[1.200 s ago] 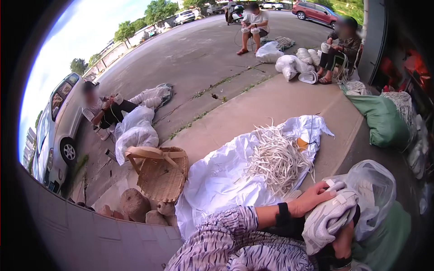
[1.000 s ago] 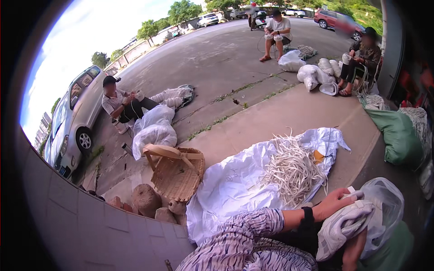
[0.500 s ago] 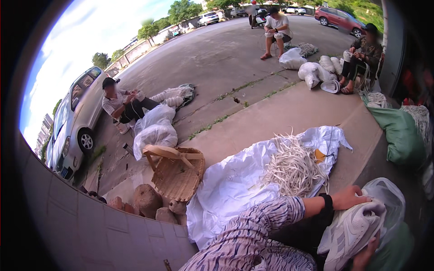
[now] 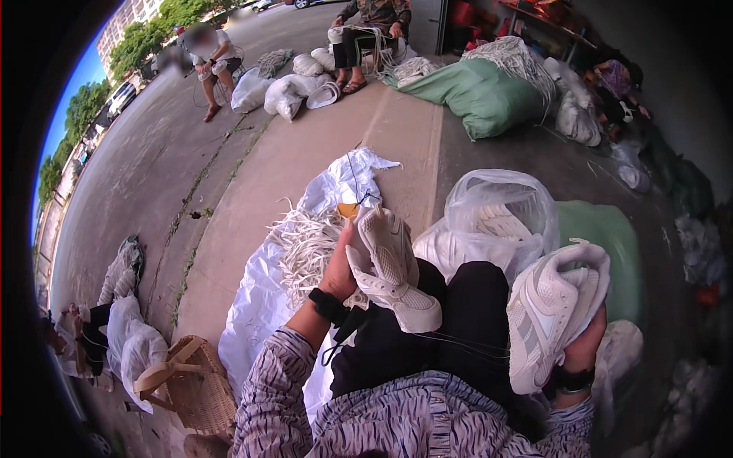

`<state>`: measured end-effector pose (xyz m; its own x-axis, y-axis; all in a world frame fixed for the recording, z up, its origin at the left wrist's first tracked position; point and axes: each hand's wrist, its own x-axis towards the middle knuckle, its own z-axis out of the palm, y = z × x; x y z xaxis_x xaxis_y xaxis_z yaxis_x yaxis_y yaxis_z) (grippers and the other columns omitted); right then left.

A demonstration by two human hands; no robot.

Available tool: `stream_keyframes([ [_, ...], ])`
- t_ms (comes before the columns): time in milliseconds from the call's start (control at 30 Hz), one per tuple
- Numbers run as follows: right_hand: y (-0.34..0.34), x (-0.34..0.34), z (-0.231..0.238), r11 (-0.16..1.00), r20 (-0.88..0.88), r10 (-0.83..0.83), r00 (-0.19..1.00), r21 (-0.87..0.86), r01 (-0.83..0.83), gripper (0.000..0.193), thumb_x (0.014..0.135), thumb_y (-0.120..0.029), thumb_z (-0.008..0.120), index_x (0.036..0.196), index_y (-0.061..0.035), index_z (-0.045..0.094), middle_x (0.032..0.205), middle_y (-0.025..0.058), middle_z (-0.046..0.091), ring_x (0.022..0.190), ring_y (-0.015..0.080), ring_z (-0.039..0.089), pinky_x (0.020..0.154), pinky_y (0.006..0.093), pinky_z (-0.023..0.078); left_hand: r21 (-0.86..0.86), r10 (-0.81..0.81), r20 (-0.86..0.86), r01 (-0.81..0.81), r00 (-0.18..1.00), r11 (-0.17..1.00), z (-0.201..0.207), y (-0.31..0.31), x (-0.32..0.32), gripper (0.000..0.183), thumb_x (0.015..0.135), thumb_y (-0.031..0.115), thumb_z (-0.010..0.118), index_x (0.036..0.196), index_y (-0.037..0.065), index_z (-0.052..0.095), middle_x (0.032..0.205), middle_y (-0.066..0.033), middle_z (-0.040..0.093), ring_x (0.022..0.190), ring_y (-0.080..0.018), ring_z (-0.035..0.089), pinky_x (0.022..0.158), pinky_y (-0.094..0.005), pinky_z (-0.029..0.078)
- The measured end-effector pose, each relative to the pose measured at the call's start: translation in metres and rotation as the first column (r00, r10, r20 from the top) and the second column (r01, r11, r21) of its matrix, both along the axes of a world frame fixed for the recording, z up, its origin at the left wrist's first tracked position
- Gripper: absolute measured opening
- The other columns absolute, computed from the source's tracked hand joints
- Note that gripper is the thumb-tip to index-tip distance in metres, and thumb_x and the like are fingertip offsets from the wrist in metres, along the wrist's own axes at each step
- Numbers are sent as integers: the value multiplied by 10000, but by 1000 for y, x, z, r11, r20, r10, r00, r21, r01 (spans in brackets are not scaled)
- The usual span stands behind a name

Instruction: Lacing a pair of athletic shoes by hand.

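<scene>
The right hand (image 4: 585, 343) holds a grey-striped white upper (image 4: 544, 313)

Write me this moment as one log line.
left hand: holds white sneaker upper; right hand: holds second sneaker upper; thin threads: between uppers; lace pile: on white sheet

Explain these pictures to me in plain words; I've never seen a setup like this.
No machine here: a bare left hand and a bare right hand do the work. Every picture comes from one wide camera worn on the head, looking down, which is why straight edges bend near the rim. The left hand holds a pale shoe; the right hand holds a second shoe. On the ground, a white sheet lies under a heap of pale strips, with a woven basket further left. Beyond the lap is a clear plastic bag.
</scene>
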<state>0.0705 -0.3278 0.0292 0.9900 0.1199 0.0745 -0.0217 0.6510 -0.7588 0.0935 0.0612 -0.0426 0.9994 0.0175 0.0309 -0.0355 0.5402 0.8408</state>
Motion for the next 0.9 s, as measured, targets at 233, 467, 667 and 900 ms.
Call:
stream_keyframes([
  [233,-21,42,-70,993,-319,-52,946,-113,17,430,914,-263,503,1264,-15,475,1260,101,534,1135,242,512,996,370,372,-177,-98,-202,62,974,982,-18,3,6,553,949,488,361,1331,89,375,1233,-127,506,1105,-279,528,960,-419,436],
  [467,1,71,-37,998,-342,39,939,-40,-56,358,918,-212,493,1212,-10,518,1189,117,582,1064,257,563,955,384,427,-539,-162,-112,77,980,839,-35,12,-1,418,949,400,412,1212,85,491,1115,-106,575,1025,-254,558,916,-410,454],
  [667,68,103,5,988,-59,99,993,-115,-105,329,883,-80,525,1203,-4,527,1145,86,596,1046,197,573,923,325,456,-603,-111,-51,58,993,796,-56,37,-7,554,909,506,431,1240,63,468,1172,-129,555,1047,-290,555,908,-447,460],
  [900,155,94,7,931,-1,361,932,-57,-361,300,868,-27,529,1166,0,542,1089,63,609,965,136,587,876,279,463,-471,149,66,-101,987,876,11,80,-41,647,883,568,436,1272,51,446,1196,-137,544,1055,-290,553,903,-442,463],
])
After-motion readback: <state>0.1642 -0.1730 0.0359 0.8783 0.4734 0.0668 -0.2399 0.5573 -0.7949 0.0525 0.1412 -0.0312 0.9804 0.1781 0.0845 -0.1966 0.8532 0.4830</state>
